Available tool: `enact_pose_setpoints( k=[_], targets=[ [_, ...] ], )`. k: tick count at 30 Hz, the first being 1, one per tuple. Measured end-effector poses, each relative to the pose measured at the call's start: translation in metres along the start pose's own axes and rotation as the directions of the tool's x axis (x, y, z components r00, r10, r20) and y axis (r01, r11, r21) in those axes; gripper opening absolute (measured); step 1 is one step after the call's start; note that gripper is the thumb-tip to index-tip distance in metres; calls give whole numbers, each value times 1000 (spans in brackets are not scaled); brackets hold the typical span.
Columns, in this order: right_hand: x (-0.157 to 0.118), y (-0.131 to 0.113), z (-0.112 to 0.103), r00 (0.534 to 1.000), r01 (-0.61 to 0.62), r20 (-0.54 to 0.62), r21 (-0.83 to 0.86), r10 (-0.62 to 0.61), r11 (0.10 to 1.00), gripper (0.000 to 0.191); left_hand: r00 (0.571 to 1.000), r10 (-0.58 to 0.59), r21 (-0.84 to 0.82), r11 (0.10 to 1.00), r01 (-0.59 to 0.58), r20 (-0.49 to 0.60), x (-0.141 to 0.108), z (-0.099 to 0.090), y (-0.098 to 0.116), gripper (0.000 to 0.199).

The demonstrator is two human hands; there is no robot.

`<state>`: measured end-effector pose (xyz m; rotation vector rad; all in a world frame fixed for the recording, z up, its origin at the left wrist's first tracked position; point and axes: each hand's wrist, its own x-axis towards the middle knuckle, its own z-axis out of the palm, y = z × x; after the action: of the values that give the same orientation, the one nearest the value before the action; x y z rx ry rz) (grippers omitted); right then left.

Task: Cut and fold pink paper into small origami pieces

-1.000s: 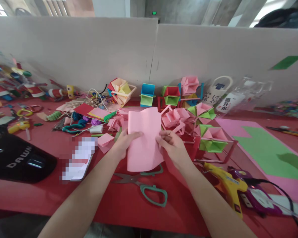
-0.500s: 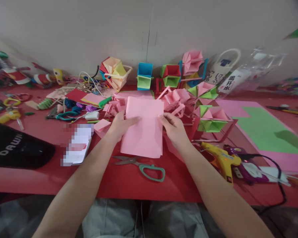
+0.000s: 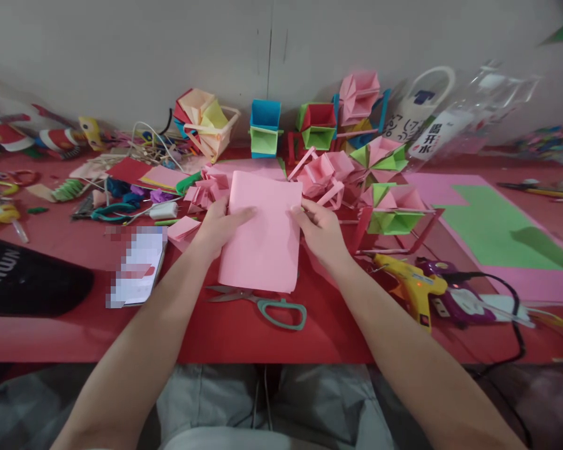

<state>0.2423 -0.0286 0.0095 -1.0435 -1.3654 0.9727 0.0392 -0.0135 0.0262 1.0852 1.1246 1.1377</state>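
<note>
A pink sheet of paper (image 3: 263,237), folded along its left side, is held upright-on-page in front of me at the middle of the red table. My left hand (image 3: 218,228) grips its left edge, thumb on top and the other fingers mostly hidden behind. At the upper right edge, my right hand (image 3: 319,230) pinches the paper between thumb and fingers. Scissors with pale green handles (image 3: 281,314) lie just below the paper, their blades pointing left. Pink folded paper pieces (image 3: 209,190) lie beyond my left hand.
Paper models (image 3: 265,128) stand along the wall. A phone (image 3: 141,265) and black cup (image 3: 32,278) lie left. Right are a yellow glue gun (image 3: 410,284), a purple power strip (image 3: 460,300) with a black cable, and green paper (image 3: 507,231) over pink sheets.
The view has shifted slightly, so the table things appear a little further left and higher. The paper's edges look more closely lined up at the lower right. Both hands keep hold of it.
</note>
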Motion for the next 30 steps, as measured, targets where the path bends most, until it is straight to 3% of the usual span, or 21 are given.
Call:
enact_pose_setpoints(
  k=[11, 18, 22, 30],
  targets=[
    [-3, -9, 0, 999, 21, -38, -26, -22, 999, 21, 995, 90, 23, 996, -91, 42, -2, -3, 3, 54],
    [-2, -21, -6, 968, 89, -231, -72, -104, 993, 27, 982, 142, 63, 987, -151, 124, -15, -1, 17, 54],
    [-3, -25, -8, 943, 141, -289, -104, -165, 985, 26, 979, 107, 42, 992, -116, 172, -23, 2, 24, 55],
    [-4, -27, -6, 943, 132, -286, -156, -172, 979, 22, 983, 79, 55, 994, -89, 167, -19, -2, 21, 65]
  ],
)
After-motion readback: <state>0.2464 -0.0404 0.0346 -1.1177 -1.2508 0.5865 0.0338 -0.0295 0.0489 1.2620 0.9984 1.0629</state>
